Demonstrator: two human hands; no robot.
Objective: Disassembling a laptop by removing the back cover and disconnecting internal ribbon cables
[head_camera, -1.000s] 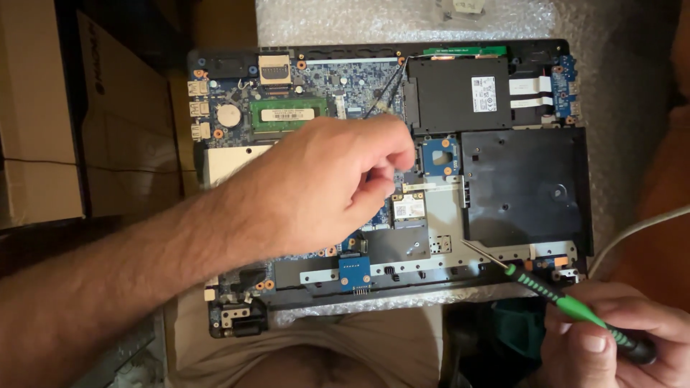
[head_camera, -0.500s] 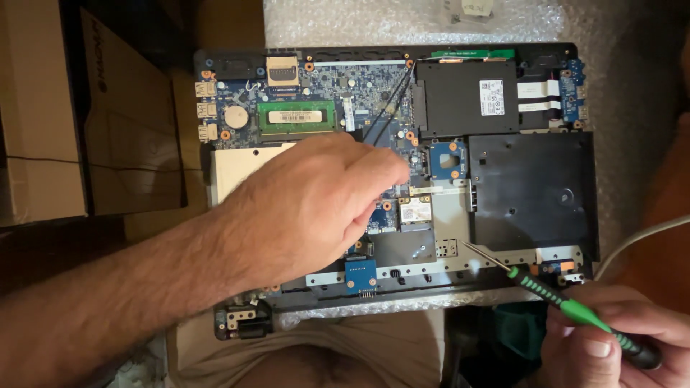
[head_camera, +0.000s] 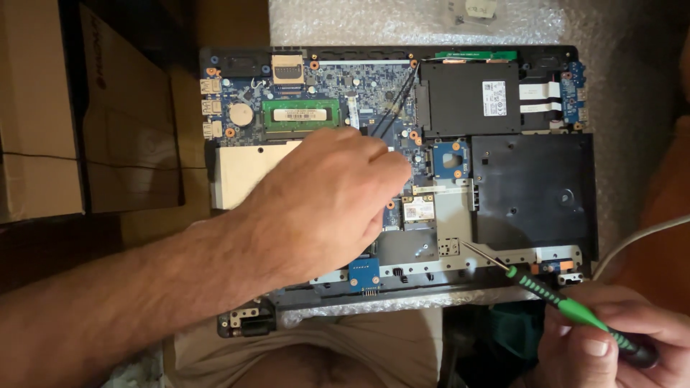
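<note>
An opened laptop point(head_camera: 535, 190) lies bottom-up in the middle of the view, its cover off so that the blue circuit board point(head_camera: 323, 90) shows across the upper left. On that board sit a green memory stick point(head_camera: 300, 114) and a round coin cell point(head_camera: 241, 115); a black flat drive point(head_camera: 468, 98) fills the bay to the upper right. The left hand point(head_camera: 323, 205) rests palm-down over the middle of the board, fingers curled with their tips pressed onto parts near the small white wireless card point(head_camera: 418, 210); whether that grip pinches anything cannot be told. The right hand point(head_camera: 611, 352), at the lower right corner, has its grip pressed together around the green-and-black screwdriver point(head_camera: 568, 310), whose thin tip lies at the laptop's near edge. Bubble wrap point(head_camera: 402, 21) lies under the laptop, and cardboard boxes point(head_camera: 43, 115) stand to the left.
</note>
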